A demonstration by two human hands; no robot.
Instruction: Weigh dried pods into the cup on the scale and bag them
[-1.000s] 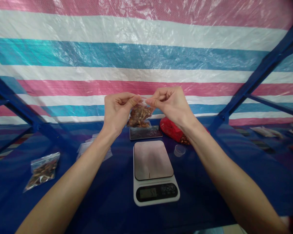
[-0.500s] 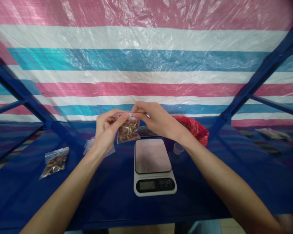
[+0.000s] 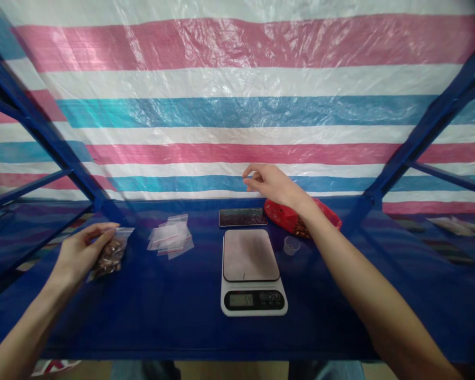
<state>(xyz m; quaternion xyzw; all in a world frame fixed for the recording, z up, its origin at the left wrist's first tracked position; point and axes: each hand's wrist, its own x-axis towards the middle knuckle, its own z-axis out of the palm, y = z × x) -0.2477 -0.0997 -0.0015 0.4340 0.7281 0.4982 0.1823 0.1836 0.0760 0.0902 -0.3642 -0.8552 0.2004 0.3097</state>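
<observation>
My left hand (image 3: 79, 254) is low at the left of the blue table (image 3: 174, 316), its fingers closed on a small clear zip bag (image 3: 110, 256) filled with brown pieces. The bag rests on or just above the table surface. My right hand (image 3: 271, 184) hovers in the air above the far middle of the table, over a dark phone (image 3: 241, 217). Its fingers are loosely curled and slightly apart, with nothing in them. A white kitchen scale (image 3: 251, 272) with a bare metal platform stands in the middle between my arms.
A pile of empty clear zip bags (image 3: 170, 238) lies left of the scale. A red bag (image 3: 301, 217) of brown pieces and a small clear cup (image 3: 292, 245) sit to its right. Blue frame struts (image 3: 411, 142) rise on both sides, with a striped tarp (image 3: 237, 105) behind.
Both hands held the filled bag at its top above the scale. Now my left hand alone has carried it down to the left of the table, and my right hand has let go.
</observation>
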